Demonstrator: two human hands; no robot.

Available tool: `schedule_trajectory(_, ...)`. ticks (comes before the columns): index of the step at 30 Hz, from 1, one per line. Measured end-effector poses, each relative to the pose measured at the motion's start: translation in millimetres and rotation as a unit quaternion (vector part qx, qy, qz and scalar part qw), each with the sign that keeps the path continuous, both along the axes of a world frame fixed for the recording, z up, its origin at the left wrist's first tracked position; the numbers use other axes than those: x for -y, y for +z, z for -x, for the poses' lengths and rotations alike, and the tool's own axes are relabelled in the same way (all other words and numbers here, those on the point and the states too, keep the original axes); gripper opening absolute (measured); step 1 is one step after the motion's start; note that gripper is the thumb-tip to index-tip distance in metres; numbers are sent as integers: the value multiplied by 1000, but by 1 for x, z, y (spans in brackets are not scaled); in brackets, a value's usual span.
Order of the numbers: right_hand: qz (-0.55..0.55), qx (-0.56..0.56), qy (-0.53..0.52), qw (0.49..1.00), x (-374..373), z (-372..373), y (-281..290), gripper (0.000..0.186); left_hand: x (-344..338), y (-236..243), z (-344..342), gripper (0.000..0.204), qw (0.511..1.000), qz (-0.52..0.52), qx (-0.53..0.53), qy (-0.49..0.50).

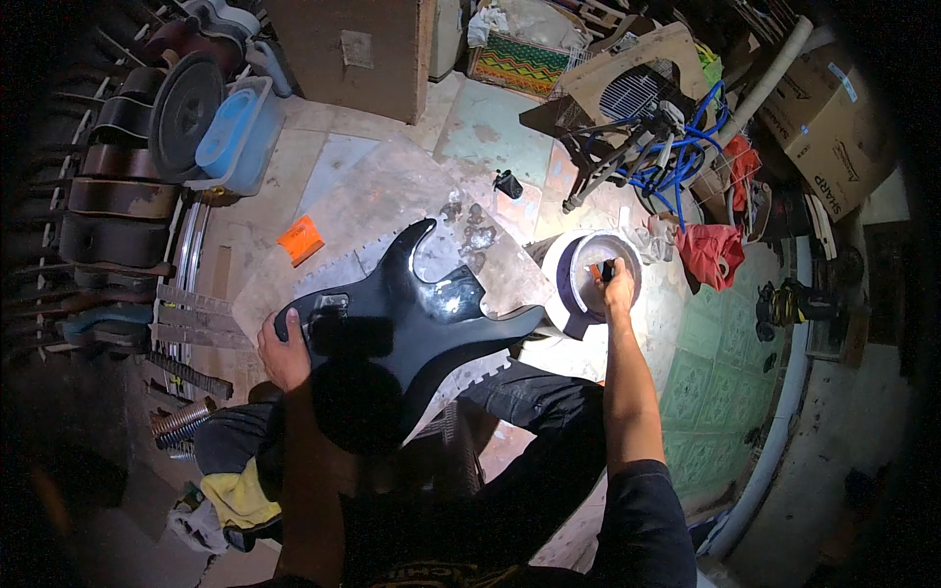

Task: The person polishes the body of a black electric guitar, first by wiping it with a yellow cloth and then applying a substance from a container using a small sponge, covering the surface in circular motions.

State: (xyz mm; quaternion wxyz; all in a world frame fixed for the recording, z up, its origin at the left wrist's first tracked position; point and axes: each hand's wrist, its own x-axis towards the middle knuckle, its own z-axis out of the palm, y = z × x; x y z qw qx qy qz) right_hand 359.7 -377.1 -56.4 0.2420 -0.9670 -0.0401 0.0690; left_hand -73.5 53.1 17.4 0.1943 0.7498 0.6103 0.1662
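Note:
A glossy black electric guitar body (387, 289) lies over my lap, its two horns pointing away and to the right. At its left edge my left hand (284, 357) is closed, the thumb on the upper face and the other fingers partly hidden. My right hand (618, 291) reaches into a round white tub (567, 269) at the right, its fingers closed round a small black-and-orange object (596, 271). What kind of object it is cannot be made out. The right horn's tip comes near the tub's near side.
Under the guitar body lies a stained sheet (392, 176) on the floor. An orange packet (300, 240) and a small black container (508, 184) rest nearby. Guitar bodies hang in a rack (123, 196) at left. Blue hose (676, 162), a wire fan guard and cardboard boxes (823, 137) crowd the far right.

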Motion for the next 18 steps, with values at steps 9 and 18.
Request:
schedule_trajectory(9,-97,107,19,989,-30,11,76,46,36,-23,15,44,983,-115,131,-49)
schedule_trajectory(18,-225,71,380,894,-206,285,147,54,78,15,11,41,999,14,16,34)
